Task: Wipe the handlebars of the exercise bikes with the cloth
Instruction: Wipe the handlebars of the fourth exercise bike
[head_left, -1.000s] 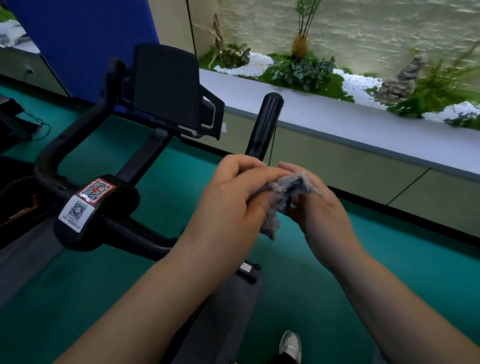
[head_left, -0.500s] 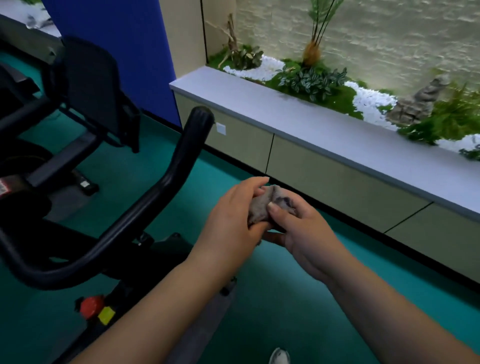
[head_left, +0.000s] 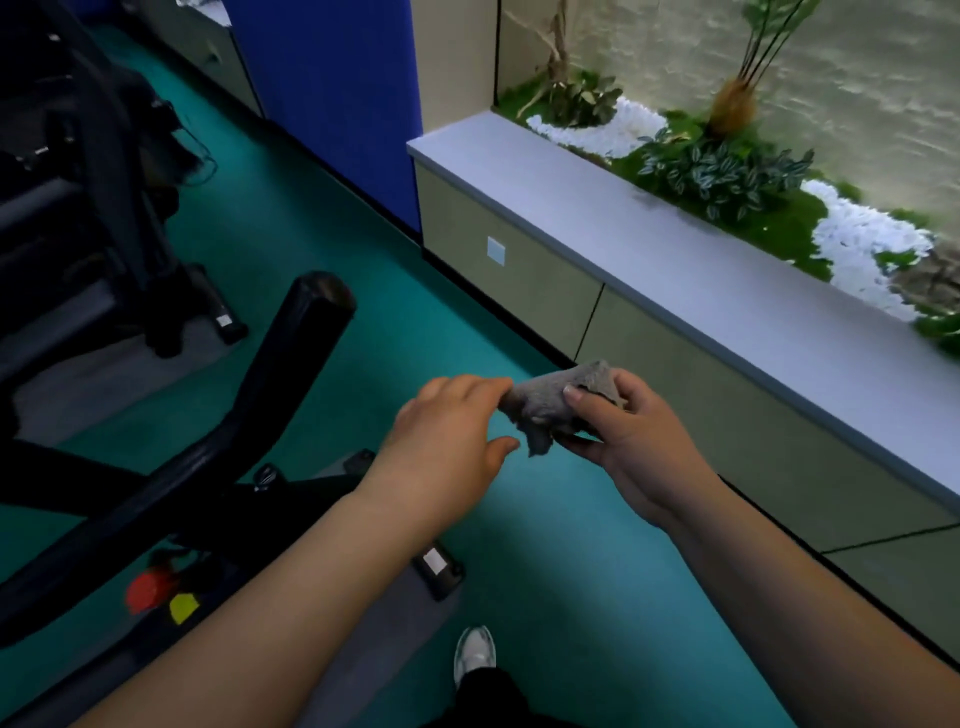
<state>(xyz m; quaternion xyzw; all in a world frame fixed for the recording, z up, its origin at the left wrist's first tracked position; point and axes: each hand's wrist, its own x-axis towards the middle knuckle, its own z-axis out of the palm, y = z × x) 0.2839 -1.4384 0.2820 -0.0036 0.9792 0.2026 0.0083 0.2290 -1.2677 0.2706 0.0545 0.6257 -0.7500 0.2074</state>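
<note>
Left hand (head_left: 447, 431) has let go (fingers loose); right hand's (head_left: 628, 441) grip pinches cloth (head_left: 545, 405), partly hiding it.

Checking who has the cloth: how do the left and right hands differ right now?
The right hand grips the crumpled grey cloth, thumb pressed on top; the left hand only touches its end with loosely extended fingers. Both are clear of the black handlebar.
</note>
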